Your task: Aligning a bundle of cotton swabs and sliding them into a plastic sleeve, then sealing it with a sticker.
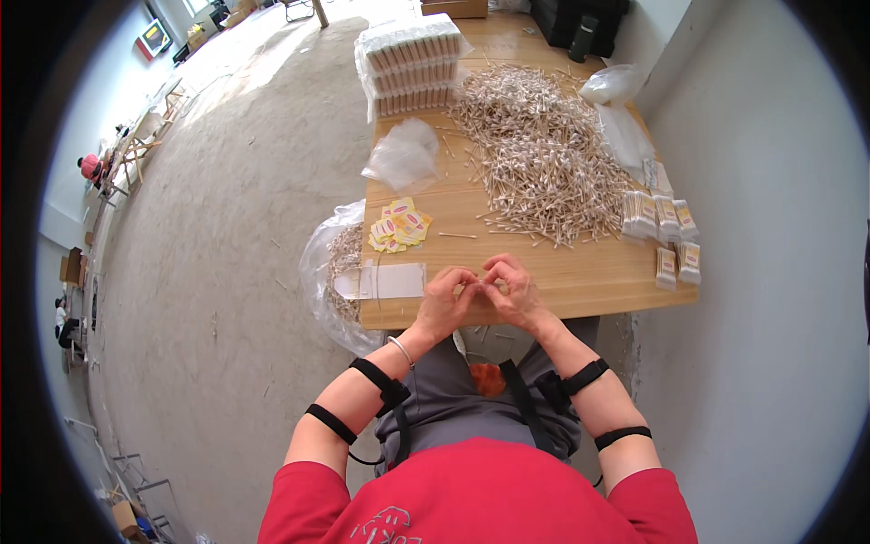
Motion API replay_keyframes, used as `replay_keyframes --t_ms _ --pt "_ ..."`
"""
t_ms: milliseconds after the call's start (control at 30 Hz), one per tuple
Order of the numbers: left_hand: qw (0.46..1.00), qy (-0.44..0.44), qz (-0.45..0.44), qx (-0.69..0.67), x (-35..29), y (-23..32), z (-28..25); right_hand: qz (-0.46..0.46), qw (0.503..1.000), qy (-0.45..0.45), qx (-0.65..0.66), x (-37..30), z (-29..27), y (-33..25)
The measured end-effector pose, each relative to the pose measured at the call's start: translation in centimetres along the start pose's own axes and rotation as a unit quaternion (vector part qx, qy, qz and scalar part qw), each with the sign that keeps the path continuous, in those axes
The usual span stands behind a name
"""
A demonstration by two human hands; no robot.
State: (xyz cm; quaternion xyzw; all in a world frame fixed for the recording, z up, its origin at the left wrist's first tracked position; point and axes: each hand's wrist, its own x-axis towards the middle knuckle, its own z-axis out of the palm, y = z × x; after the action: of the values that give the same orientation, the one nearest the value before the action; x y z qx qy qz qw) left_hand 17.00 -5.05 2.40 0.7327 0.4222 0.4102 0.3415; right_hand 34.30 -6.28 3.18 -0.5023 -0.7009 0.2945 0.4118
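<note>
- Left hand (444, 299) and right hand (512, 288) meet fingertip to fingertip at the near edge of the wooden table (580, 276), pinching something too small to make out.
- Best kept low over the table, grip light, sticks aligned.
- One big heap of cotton swabs (535, 150); one loose swab (458, 236); roughly six filled packets (666, 231); one pile of yellow labels (399, 225).

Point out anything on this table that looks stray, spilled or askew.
One cotton swab lies alone on the wooden table, apart from the big loose heap of swabs. A clear plastic bag hangs off the table's left edge. Nothing looks damaged.
</note>
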Motion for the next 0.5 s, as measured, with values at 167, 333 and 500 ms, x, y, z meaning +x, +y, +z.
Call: replay_keyframes --t_ms 167,333,500 --pt "0.995 -0.014 -0.052 -0.088 -0.2 -1.0 -0.1 0.054 0.998 0.028 0.010 -0.4 -1.1 -0.3" --pt "0.991 -0.019 -0.084 -0.105 0.1 -0.3 0.0 0.058 0.995 0.011 0.082 -0.6 -1.1 0.9" --pt "0.993 -0.031 -0.087 -0.071 0.4 -0.1 -0.2 0.105 0.985 0.000 0.137 -0.7 -0.6 1.3"
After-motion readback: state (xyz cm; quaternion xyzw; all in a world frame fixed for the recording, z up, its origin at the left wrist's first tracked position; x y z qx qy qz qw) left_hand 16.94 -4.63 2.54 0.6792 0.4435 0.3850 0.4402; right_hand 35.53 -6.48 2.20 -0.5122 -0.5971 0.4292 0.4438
